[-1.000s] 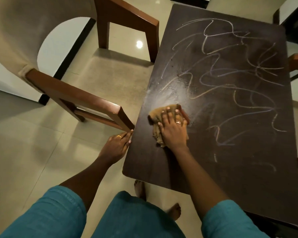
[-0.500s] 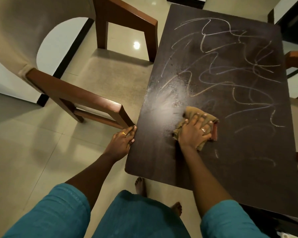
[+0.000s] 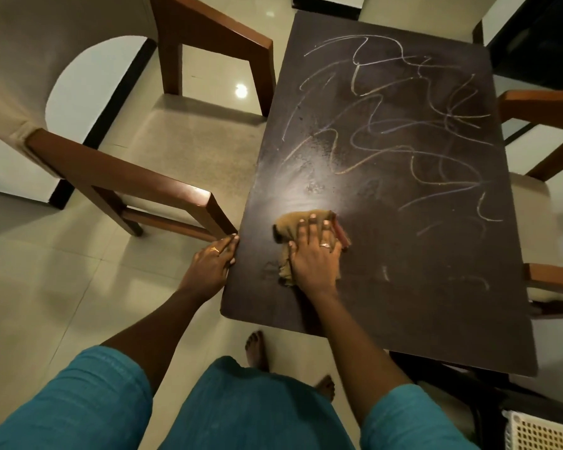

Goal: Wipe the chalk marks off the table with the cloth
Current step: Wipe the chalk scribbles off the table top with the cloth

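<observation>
A dark brown table point(image 3: 403, 313) carries pale chalk scribbles point(image 3: 400, 125) over its far and middle part. Short faint chalk strokes point(image 3: 385, 273) also lie on the near right. A crumpled tan cloth point(image 3: 293, 222) lies near the table's left edge. My right hand point(image 3: 316, 254) presses flat on the cloth with fingers spread. My left hand point(image 3: 210, 266) rests against the table's left edge, fingers touching it. The surface near the cloth looks smeared and mostly free of lines.
A wooden chair point(image 3: 137, 177) with a beige seat stands close to the table's left side. More chair arms point(image 3: 540, 105) stick in from the right. A white perforated basket point(image 3: 543, 431) sits at the bottom right. My bare feet point(image 3: 257, 350) stand on the tiled floor.
My right hand slid the cloth right across the table, then back left toward the edge. The chalk lines it crossed have faded. My left hand stayed on the edge.
</observation>
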A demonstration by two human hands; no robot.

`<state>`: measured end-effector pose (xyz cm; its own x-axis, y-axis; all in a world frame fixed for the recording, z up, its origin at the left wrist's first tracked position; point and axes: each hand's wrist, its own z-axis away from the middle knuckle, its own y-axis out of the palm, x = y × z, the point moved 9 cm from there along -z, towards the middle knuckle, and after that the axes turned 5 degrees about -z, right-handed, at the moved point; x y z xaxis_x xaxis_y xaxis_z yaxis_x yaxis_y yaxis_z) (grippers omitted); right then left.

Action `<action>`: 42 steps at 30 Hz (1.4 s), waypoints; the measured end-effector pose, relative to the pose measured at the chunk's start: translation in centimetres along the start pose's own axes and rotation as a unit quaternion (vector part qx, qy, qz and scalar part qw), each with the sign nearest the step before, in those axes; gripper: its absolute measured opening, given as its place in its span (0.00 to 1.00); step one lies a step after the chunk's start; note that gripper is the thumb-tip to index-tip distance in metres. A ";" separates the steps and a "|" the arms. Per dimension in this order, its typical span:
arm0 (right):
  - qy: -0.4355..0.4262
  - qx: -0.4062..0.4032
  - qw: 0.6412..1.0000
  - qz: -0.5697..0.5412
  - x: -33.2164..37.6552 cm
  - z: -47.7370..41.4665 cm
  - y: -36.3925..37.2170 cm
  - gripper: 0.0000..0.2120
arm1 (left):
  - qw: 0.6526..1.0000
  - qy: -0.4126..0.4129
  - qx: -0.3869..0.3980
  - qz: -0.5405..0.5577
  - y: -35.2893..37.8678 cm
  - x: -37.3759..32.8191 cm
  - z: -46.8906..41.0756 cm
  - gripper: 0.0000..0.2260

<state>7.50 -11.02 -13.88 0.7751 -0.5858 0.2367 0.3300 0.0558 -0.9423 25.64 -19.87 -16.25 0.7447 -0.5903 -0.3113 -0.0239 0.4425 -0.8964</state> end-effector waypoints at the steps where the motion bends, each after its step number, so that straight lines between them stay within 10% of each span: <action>1: 0.033 -0.001 0.999 -0.002 -2.5 0.0 -0.5 0.25 | 1.000 -0.003 0.001 -0.006 0.0 0.1 0.0 0.22; 8: 0.254 -0.055 0.965 -0.025 -19.2 3.5 -4.9 0.26 | 0.999 -0.026 -0.038 -0.007 -0.1 -0.4 1.0 0.22; 13: 0.322 -0.082 0.939 -0.083 -17.4 4.3 -4.2 0.26 | 0.997 -0.039 -0.058 0.023 0.1 -0.3 2.4 0.23; 23: -0.053 0.040 0.997 -0.031 6.9 4.4 3.2 0.26 | 0.992 -0.073 -0.094 0.028 0.6 1.5 5.8 0.27; 29: -0.200 0.084 0.976 0.026 7.6 8.0 4.4 0.27 | 0.988 -0.093 -0.114 0.040 0.4 0.4 6.2 0.18; 42: 0.177 -0.027 0.984 0.010 -22.6 8.5 -3.9 0.27 | 0.997 0.034 -0.065 -0.037 1.6 -10.8 2.2 0.22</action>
<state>-6.78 8.86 -13.51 0.5422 -0.8300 0.1306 0.2803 0.0322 -0.9594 18.98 -11.28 -13.65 0.7005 -0.6649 -0.2591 -0.0597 0.3071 -0.9498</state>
